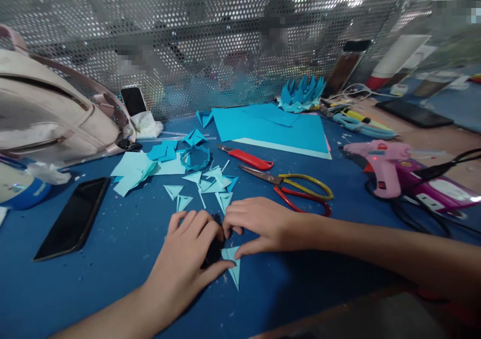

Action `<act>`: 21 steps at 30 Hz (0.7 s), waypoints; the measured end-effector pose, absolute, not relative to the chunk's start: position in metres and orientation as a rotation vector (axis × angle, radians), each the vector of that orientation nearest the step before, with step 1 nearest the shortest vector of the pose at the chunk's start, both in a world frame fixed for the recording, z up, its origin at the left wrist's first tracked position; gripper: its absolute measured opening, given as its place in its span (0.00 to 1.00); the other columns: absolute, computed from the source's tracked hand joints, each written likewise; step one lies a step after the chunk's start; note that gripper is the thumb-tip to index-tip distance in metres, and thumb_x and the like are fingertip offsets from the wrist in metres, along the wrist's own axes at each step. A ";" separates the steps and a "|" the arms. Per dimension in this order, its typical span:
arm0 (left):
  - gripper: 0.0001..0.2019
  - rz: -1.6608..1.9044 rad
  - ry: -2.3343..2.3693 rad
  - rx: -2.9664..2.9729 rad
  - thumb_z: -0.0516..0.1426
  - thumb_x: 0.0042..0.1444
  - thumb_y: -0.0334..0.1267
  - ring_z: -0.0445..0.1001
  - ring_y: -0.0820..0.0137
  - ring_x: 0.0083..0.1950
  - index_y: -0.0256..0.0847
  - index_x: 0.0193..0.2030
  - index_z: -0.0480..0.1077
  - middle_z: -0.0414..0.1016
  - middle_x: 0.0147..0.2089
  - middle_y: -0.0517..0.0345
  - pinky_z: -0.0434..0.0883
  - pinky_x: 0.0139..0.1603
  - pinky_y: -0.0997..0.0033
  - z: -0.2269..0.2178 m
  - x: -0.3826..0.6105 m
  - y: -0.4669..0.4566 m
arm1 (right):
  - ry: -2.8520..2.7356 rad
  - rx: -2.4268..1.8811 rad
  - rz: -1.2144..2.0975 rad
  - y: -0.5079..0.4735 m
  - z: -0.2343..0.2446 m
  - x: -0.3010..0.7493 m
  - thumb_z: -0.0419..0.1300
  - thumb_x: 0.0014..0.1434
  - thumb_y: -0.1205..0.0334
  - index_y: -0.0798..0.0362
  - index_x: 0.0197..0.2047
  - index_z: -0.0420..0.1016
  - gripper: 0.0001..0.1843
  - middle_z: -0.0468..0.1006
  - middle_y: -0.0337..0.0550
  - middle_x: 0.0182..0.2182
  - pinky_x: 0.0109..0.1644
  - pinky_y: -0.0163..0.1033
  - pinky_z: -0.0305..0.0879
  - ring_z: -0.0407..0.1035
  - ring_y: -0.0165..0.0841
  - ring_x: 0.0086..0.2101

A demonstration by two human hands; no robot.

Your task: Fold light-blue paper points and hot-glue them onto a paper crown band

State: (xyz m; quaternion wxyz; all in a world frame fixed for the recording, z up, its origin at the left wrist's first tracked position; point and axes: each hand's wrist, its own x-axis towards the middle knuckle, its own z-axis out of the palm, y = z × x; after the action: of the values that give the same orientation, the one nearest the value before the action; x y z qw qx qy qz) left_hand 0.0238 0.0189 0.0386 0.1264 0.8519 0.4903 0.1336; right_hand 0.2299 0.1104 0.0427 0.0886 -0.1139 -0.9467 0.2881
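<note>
A small light-blue folded paper triangle (235, 274) lies on the blue table, its point toward me. My left hand (195, 256) rests to its left, fingers curled on the table and thumb pressing the triangle flat. From the right, my right hand (265, 223) bends over it, its thumb on the upper right edge. Its other fingertips meet the left fingers just above. Beyond my hands lie several more folded triangles (173, 192) and loose light-blue paper pieces (215, 179). A blue folded paper ring (195, 157) sits behind them.
Past my right hand are scissors (280, 179) with yellow and red handles and a red cutter (250, 158). Blue sheets (270, 126) and a spiky paper piece (301, 94) lie behind. A pink glue gun (383, 163) stands right; a phone (73, 218) and bag (48, 108) are left.
</note>
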 end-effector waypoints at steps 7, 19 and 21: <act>0.12 0.410 1.366 2.307 0.64 0.56 0.45 0.67 0.65 0.41 0.41 0.35 0.67 0.67 0.37 0.62 0.55 0.44 0.63 0.042 0.027 0.023 | -2.797 -0.361 0.857 0.106 0.040 0.229 0.59 0.63 0.48 0.54 0.37 0.73 0.16 0.71 0.39 0.31 0.36 0.35 0.54 0.63 0.31 0.33; 0.09 0.542 1.313 2.136 0.63 0.58 0.36 0.68 0.68 0.38 0.42 0.31 0.67 0.75 0.34 0.66 0.56 0.46 0.64 0.044 0.025 0.020 | -2.778 -0.414 0.931 0.105 0.044 0.231 0.64 0.59 0.49 0.54 0.36 0.73 0.15 0.70 0.37 0.30 0.35 0.34 0.55 0.64 0.30 0.34; 0.08 0.584 1.358 2.096 0.63 0.57 0.36 0.67 0.68 0.37 0.42 0.30 0.68 0.74 0.32 0.65 0.58 0.45 0.64 0.044 0.023 0.019 | -2.721 -0.444 0.995 0.105 0.045 0.230 0.64 0.59 0.49 0.54 0.36 0.74 0.15 0.70 0.36 0.29 0.36 0.33 0.56 0.64 0.30 0.34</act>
State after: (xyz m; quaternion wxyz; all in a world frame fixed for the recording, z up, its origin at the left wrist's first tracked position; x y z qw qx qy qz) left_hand 0.0231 0.0190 0.0442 0.2842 0.7836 0.5075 0.2183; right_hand 0.2304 0.1047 0.0447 0.1049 -0.1508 -0.9232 0.3376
